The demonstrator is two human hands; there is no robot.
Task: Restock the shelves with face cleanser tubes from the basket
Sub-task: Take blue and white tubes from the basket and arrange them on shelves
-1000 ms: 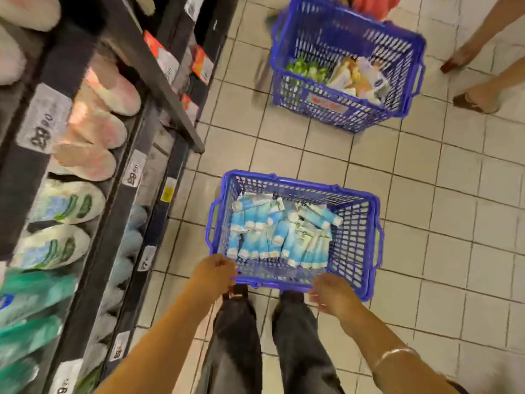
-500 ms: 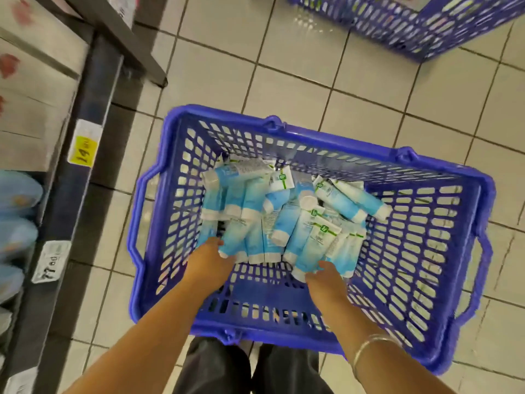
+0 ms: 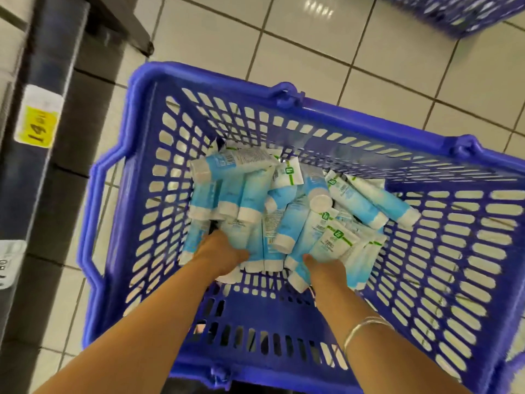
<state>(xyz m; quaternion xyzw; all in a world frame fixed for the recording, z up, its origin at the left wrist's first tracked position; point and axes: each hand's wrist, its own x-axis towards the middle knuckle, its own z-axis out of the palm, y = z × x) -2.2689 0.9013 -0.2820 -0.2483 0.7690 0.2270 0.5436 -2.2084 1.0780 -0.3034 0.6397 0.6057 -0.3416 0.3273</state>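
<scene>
A blue plastic basket [image 3: 119, 223] stands on the tiled floor right below me. Several light-blue face cleanser tubes [image 3: 287, 203] with white caps lie heaped in its far half. My left hand [image 3: 220, 253] reaches into the near left of the heap and closes on the tube ends there, its fingertips buried among them. My right hand [image 3: 325, 265], with a thin bracelet on the wrist, grips tubes at the near right of the heap, thumb against one tube.
A dark shelf edge [image 3: 31, 180] runs down the left, carrying a yellow price label [image 3: 37, 125] and a white one below it. Part of a second blue basket [image 3: 454, 15] shows at the top right. White floor tiles [image 3: 369, 52] surround the basket.
The view has dropped closer to the basket. Both hands went from its near rim down into the heap and now hold tubes.
</scene>
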